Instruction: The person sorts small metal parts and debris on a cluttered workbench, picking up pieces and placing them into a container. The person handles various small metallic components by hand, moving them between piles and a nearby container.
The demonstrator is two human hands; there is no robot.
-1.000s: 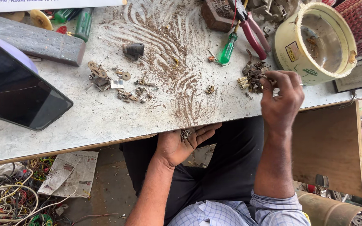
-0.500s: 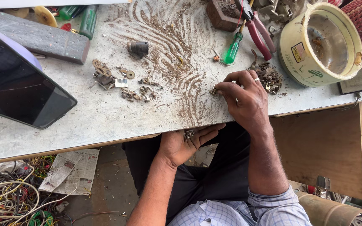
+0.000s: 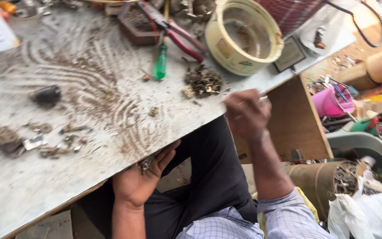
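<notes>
The left hand (image 3: 140, 179) cupped small metal scraps (image 3: 145, 166) below the table edge (image 3: 89, 188) (palm up, open). The right hand (image 3: 246, 114), blurred, hovered fisted at the edge; contents indeterminate.

Pale blue checked shirt sleeves — rolled up — over dark trousers.

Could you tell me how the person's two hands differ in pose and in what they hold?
The left hand is cupped palm up below the table edge, with small metal bits resting in it. The right hand is a closed fist at the edge, knuckles up, its contents blurred. Both sit at the table's near edge.
</notes>
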